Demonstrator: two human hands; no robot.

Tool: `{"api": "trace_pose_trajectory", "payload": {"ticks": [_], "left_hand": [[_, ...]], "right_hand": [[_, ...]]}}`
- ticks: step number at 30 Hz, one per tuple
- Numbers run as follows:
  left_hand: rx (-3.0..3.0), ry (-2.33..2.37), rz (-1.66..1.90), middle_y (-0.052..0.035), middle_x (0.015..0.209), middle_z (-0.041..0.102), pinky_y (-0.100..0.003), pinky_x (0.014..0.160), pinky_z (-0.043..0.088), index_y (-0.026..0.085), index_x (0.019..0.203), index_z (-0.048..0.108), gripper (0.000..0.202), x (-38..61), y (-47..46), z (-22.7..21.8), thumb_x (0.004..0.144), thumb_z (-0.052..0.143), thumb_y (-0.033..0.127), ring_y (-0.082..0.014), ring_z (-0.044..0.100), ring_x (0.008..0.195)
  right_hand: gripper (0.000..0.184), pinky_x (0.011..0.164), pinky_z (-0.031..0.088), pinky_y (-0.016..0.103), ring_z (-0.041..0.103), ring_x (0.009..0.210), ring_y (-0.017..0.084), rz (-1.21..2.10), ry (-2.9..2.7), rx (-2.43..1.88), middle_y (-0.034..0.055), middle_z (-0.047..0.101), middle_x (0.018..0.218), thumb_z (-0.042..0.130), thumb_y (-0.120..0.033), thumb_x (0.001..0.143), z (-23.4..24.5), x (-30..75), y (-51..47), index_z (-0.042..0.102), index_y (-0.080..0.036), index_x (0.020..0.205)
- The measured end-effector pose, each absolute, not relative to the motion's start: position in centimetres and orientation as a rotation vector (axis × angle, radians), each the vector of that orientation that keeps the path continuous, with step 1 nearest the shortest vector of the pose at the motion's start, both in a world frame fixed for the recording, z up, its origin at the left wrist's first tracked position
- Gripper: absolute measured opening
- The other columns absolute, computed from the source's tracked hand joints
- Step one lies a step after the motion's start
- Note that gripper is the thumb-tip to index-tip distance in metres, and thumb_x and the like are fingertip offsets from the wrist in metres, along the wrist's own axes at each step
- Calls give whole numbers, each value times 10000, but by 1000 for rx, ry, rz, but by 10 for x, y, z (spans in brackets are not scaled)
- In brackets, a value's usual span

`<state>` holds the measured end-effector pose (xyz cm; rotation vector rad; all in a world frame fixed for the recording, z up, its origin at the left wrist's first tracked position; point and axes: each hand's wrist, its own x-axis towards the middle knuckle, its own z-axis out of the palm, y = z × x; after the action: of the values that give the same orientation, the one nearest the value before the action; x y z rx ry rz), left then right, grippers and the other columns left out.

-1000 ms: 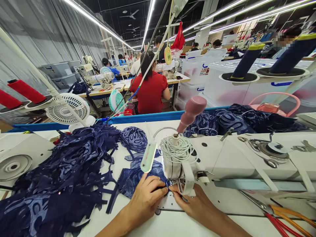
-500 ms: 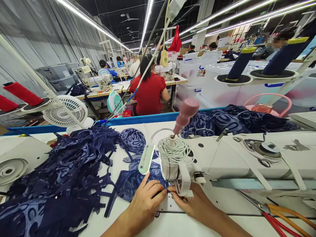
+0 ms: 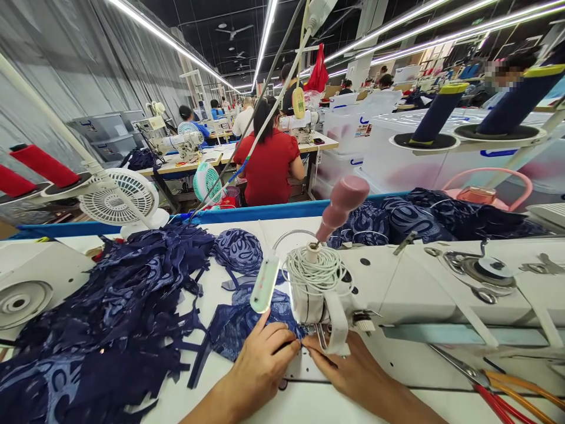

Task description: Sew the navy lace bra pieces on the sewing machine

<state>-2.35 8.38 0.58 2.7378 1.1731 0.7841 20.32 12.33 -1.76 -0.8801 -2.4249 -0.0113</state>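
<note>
Left hand presses navy fabric | right hand pinches its edge

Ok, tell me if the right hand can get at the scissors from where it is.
Probably yes. The scissors lie on the table to the right of the right hand, in front of the sewing machine, nothing between. The hand's fingertips are busy pinching the navy fabric.

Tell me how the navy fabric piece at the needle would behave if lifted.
Probably floppy: the navy fabric piece wrinkles and sags under the left hand. Likely light, being thin cloth. It may tangle with the strappy pile beside it.
</note>
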Motion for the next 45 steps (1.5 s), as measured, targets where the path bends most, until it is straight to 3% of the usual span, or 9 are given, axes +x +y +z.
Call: {"api": "trace_pose_trajectory", "payload": {"ticks": [8,12,19,22,28,36,40,45], "left_hand": [[2638,1227,794,-55,1078,652,-643,1179,248,168,1206,551,299,-20,81,4,931,466,87,-207,607,1036],[2665,1255,800,-51,1048,647,-641,1149,302,182,1177,570,311,-17,81,4,922,432,70,-207,599,1007],[2663,1264,759,-42,1093,654,-610,1144,326,198,1171,569,363,-18,82,6,871,437,43,-214,586,1035],[2675,1256,771,-32,1093,657,-589,1160,308,197,1169,570,350,-18,83,4,877,447,48,-214,581,1049],[2678,1232,801,-29,1091,661,-576,1177,279,190,1199,563,366,-19,82,3,882,446,48,-211,581,1051],[2648,1222,719,-53,1126,658,-616,1152,312,183,1225,553,394,-21,83,6,879,428,44,-234,585,1073],[2630,1213,700,-58,1134,657,-650,1138,316,183,1228,547,402,-22,82,7,875,421,38,-243,589,1085],[2630,1181,723,-70,1145,664,-662,1131,321,175,1232,543,417,-24,80,6,860,424,30,-253,594,1095]], "right_hand": [[329,663,536,300,663,668,205,-188,-2484,-813,56,722,767,443,-122,900,-3,205,116,691,-204,1100],[358,696,558,322,680,717,224,-185,-2431,-820,76,728,769,430,-140,894,-4,206,114,704,-203,1116],[298,628,517,282,656,629,180,-4,-2410,-809,57,726,756,436,-174,966,2,206,123,731,-216,952],[283,650,527,287,664,637,185,-50,-2434,-875,51,731,731,472,-144,949,-14,208,126,726,-227,1042],[418,727,559,344,706,794,234,-155,-2538,-917,84,759,906,540,-100,873,-46,213,123,662,-280,1230],[627,704,539,359,713,867,232,-531,-2714,-717,57,725,1140,427,122,719,-22,211,122,684,-246,1156],[612,770,530,390,704,863,227,-643,-2659,-760,57,731,1120,412,127,719,-30,211,121,703,-243,1111],[551,740,521,395,691,779,212,-702,-2683,-706,52,747,1037,441,88,748,-28,212,121,690,-236,1117]]}}
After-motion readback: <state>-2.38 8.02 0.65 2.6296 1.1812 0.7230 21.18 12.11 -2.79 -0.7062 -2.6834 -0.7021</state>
